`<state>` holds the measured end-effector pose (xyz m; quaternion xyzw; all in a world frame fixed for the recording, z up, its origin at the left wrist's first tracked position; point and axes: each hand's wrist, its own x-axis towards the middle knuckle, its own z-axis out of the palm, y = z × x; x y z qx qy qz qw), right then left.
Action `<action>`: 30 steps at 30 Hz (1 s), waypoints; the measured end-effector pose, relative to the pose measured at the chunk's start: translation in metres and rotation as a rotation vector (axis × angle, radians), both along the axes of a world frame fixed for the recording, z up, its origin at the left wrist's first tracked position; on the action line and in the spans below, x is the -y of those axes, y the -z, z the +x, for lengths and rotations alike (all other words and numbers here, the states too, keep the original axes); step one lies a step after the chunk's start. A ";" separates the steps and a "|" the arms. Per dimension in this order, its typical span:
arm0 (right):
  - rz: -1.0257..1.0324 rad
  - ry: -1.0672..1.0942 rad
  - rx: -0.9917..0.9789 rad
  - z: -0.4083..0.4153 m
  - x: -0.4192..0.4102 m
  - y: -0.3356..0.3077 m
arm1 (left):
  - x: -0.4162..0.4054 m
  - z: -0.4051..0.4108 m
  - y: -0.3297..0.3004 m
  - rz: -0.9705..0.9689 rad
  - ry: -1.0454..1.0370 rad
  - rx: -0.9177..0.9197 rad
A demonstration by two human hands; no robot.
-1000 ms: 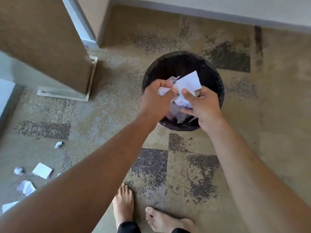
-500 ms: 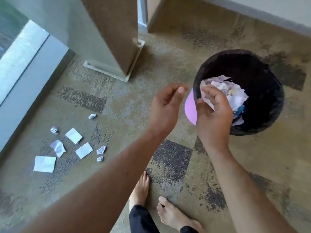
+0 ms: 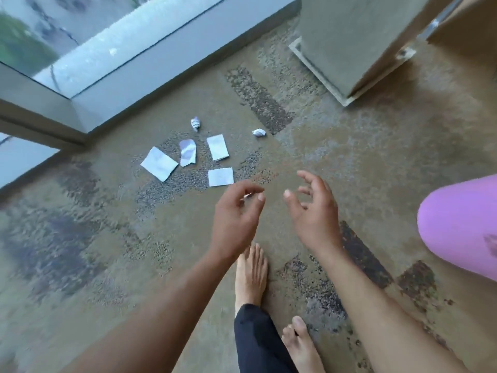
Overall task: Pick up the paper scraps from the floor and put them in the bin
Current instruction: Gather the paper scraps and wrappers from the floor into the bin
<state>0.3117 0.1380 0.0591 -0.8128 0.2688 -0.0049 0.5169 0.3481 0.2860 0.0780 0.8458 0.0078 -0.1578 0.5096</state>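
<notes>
Several white paper scraps lie on the carpet ahead of me. Among them are a flat square [image 3: 159,164], a second flat piece [image 3: 217,147], a third [image 3: 220,177], a creased piece [image 3: 187,152] and two small balls [image 3: 195,123] [image 3: 259,133]. My left hand [image 3: 236,211] hovers just below the nearest flat piece, fingers loosely curled and empty. A small scrap [image 3: 248,195] on the floor shows between its fingertips. My right hand [image 3: 314,211] hangs beside it, fingers spread and empty. Only the bin's pink outer wall [image 3: 457,227] shows at the right edge.
A grey window ledge [image 3: 150,57] runs along the top left behind the scraps. A grey-brown cabinet [image 3: 349,49] stands on the floor at the top right. My bare feet [image 3: 251,270] [image 3: 301,345] are on the carpet below my hands.
Both hands let go of the paper over the bin and came away empty. The view swung left from the bin to the scraps on the floor.
</notes>
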 end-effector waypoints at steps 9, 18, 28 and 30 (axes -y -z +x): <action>-0.202 -0.340 -0.179 0.036 -0.043 0.092 | -0.110 0.020 0.087 0.268 -0.121 0.034; -0.479 -0.345 -0.150 0.130 -0.043 0.173 | -0.152 0.090 0.179 0.536 -0.265 0.151; -0.671 -0.785 -0.050 0.155 -0.054 0.213 | -0.198 0.159 0.237 0.718 -0.381 0.054; -0.654 -0.918 -0.008 0.136 -0.056 0.210 | -0.187 0.149 0.238 0.725 -0.190 0.122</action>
